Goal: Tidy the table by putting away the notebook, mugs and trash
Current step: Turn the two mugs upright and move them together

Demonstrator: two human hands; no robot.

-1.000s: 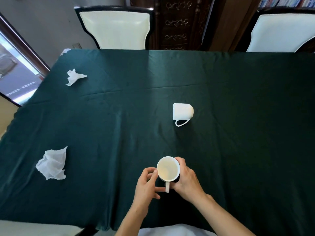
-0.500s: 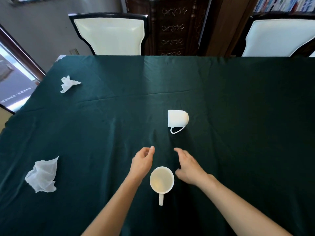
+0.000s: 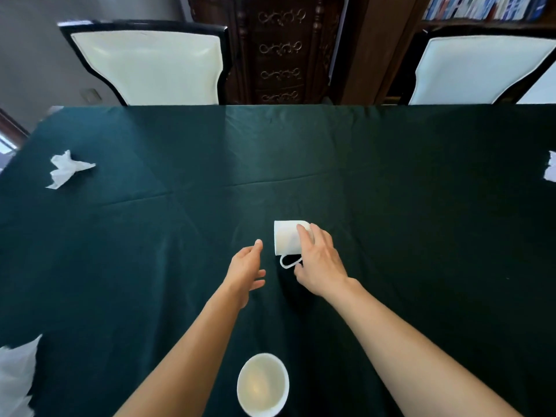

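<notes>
A white mug (image 3: 285, 239) lies on its side in the middle of the dark green tablecloth (image 3: 421, 206), handle toward me. My right hand (image 3: 320, 263) is on it, fingers draped over its base end and thumb beside the handle. My left hand (image 3: 245, 266) hovers just left of the mug, fingers apart, holding nothing. A second white mug (image 3: 263, 385) stands upright between my forearms near the front edge. Crumpled white tissues lie at the far left (image 3: 67, 170), the near left (image 3: 15, 377) and the right edge (image 3: 552, 170). No notebook is in view.
Two cream chairs with dark frames stand behind the far edge, one at the left (image 3: 147, 61) and one at the right (image 3: 481, 67). A carved dark wooden cabinet (image 3: 279, 49) stands between them.
Both hands let go of the upright mug and reached forward. The right hand has landed on the tipped mug; the left has stopped beside it. The view has shifted forward.
</notes>
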